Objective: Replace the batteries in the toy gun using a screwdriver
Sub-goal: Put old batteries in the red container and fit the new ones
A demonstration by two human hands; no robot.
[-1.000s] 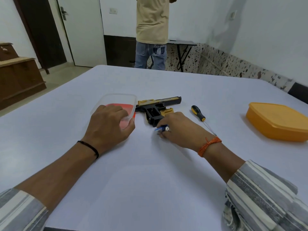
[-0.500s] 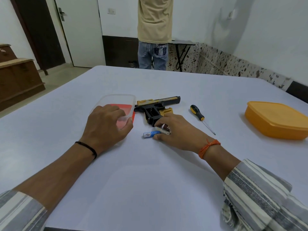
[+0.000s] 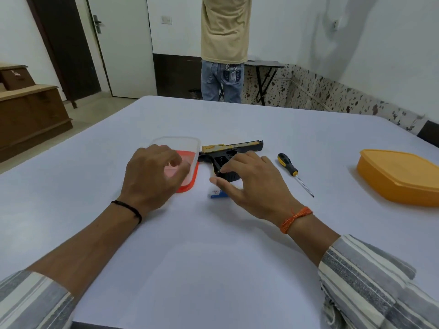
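So the toy gun [image 3: 231,151] is lying flat on its side on the white table [image 3: 213,257], barrel end pointing right, black with gold along the top, grip pointing back toward the person. There's an open-looking recess in the body near the trigger area, but I can't really tell what's inside it.

The right hand [image 3: 251,184] hovers over the gun's grip with its fingers loosely spread and only slightly bent, not wrapped round anything. The fingertips sit on or just above the black grip part, and I honestly can't tell if they're touching it or not. The thumb sticks out to the left, just above a small blue and white battery [image 3: 217,194] that lies on the table right under the hand, close to the gun's grip. The hand isn't pinching it.

The left hand [image 3: 154,176] is over the near edge of a clear plastic container [image 3: 180,144] with a red base. Its fingers are curled loosely down over the rim, but whether it actually grips the tub or just rests there is hard to say.

The screwdriver [image 3: 293,172], black and yellow handle, lies by itself just right of the right hand, tip pointing toward the near right. An orange lidded box [image 3: 399,176] sits well off to the right.
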